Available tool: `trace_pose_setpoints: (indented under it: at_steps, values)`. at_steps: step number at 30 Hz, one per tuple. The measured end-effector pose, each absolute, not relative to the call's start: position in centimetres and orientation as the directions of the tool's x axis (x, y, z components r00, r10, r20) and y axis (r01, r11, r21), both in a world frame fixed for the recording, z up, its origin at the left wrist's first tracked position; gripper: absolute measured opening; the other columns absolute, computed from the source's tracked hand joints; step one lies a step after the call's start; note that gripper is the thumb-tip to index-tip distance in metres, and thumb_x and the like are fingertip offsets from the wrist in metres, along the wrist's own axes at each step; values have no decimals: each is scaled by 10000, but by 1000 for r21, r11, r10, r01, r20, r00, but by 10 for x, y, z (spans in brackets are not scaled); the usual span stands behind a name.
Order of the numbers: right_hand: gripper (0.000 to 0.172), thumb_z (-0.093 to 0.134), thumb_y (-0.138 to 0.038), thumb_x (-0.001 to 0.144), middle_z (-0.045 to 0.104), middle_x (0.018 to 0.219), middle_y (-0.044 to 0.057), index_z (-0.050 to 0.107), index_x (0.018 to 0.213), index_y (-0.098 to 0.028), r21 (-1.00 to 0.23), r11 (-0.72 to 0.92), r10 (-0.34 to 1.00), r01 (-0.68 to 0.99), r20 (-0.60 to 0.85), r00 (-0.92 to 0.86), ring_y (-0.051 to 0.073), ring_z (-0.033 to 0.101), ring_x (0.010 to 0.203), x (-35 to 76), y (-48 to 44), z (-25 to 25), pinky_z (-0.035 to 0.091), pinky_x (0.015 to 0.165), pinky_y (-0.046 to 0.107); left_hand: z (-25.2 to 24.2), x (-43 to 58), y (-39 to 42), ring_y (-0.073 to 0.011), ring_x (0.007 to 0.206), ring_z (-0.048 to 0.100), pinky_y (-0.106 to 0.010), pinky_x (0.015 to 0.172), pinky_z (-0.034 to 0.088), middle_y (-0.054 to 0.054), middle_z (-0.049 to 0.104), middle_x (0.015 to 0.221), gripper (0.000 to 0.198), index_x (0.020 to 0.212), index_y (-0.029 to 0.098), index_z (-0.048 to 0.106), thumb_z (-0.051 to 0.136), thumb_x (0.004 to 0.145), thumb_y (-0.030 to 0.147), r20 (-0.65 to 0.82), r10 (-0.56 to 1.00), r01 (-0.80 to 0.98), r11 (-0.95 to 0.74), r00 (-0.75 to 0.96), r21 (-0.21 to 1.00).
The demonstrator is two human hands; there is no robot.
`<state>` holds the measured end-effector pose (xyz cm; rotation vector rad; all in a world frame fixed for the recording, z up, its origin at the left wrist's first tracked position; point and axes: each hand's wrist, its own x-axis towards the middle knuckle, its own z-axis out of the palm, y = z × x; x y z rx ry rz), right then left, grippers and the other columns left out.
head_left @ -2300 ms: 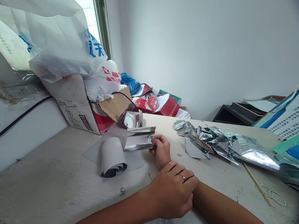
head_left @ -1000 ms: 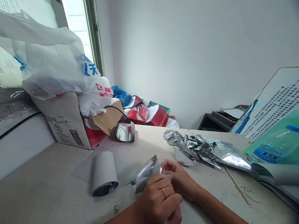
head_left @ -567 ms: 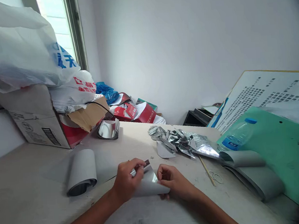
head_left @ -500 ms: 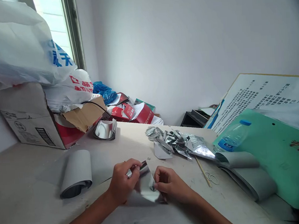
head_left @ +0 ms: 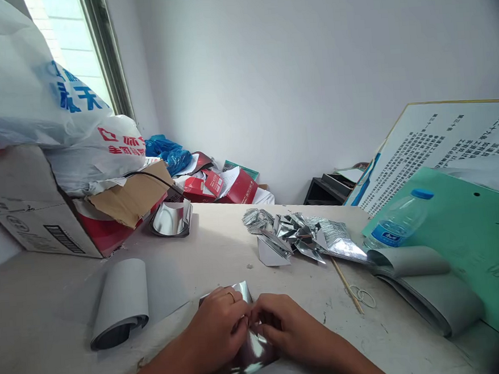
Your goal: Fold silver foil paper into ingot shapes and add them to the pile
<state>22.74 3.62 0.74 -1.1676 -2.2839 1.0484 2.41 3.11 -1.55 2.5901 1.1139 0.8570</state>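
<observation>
Okay, both hands are together at one shiny silver sheet [head_left: 241, 371], which sits on the pale table [head_left: 219, 249] beneath them, mirror face up, part of it showing beyond the left hand's knuckles and more on the wearer's side of the fingers. Left hand [head_left: 216, 329], ring on one finger, lies over the sheet's left part, fingers bent inward; right hand [head_left: 287, 325] comes in from the other side, thumb and index drawn together, tips right by the left hand's tips. Contact point is covered by the fingers, so can't tell whether either hand actually pinches the sheet. Left of the left hand, well apart: grey roll [head_left: 124, 295], on its side. Farther out past the left hand: curled silver piece [head_left: 169, 220], near a cardboard box [head_left: 33, 210] with white plastic bags [head_left: 15, 83] on top. Beyond the right hand: crumpled foil pile [head_left: 285, 234]. Right of the right hand: thin wooden stick [head_left: 346, 284], pale bands [head_left: 363, 297] just beside it, then folded grey sheets [head_left: 440, 296]. Past those, out to the right: clear bottle [head_left: 400, 225], blue cap, slanted, in front of a green board [head_left: 471, 251].
</observation>
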Motion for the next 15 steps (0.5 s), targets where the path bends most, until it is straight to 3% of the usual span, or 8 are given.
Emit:
trace_pose_setpoints:
  at_steps: [4,11,15]
  values:
    - [235,505,-66,781,663,894,-7,667,903,-186,-753,399,794,523,0,-608,99,570,828,229,37,5,403,772,202,-17,24,28,-170,790,546,-324,756,414,-5,595,799,163,771,188,572,513,810,42,418,711,590,-703,565,397]
    - [127,514,-190,902,612,963,25,641,897,-191,-732,444,750,517,-12,-661,117,556,869,228,37,7,421,780,220,-14,26,22,-203,914,533,-365,825,421,-23,596,926,183,800,187,557,521,797,8,356,772,617,-635,527,465]
    - [239,485,-374,964,533,1214,61,631,1105,-248,-824,422,698,378,29,-715,151,538,1070,237,38,7,442,954,258,-11,24,24,-202,994,529,-363,872,432,-23,597,1050,241,882,195,572,514,794,-21,311,797,599,-597,517,533]
